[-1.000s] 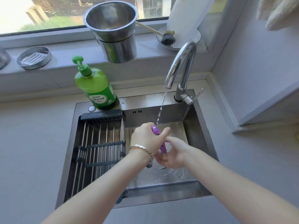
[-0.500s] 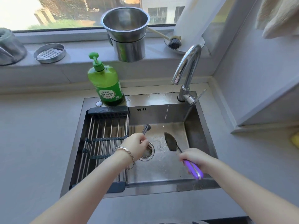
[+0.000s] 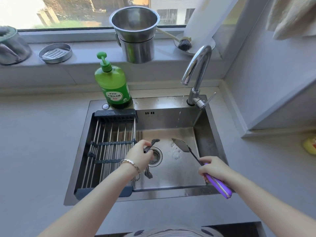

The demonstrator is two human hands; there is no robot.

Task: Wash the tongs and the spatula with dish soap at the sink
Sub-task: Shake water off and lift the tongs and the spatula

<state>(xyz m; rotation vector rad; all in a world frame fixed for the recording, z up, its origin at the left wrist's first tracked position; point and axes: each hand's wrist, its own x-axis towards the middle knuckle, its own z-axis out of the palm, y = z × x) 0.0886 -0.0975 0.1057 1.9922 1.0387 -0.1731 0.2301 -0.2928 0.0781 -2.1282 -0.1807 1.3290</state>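
Gripping spatula (image 3: 182, 145) diagonally, blade back-left, tongs (image 3: 154, 141) front-to-back

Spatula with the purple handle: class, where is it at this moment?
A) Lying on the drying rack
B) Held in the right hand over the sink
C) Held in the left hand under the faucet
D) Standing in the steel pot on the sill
B: the right hand grips the spatula by its purple handle over the sink, while the left hand holds the tongs.

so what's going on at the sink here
A person is washing up at the sink. The left hand grips dark tongs over the drain. The right hand holds a spatula by its purple handle, blade out over the basin. A thin stream runs from the faucet. The dish soap bottle stands untouched on the back rim.
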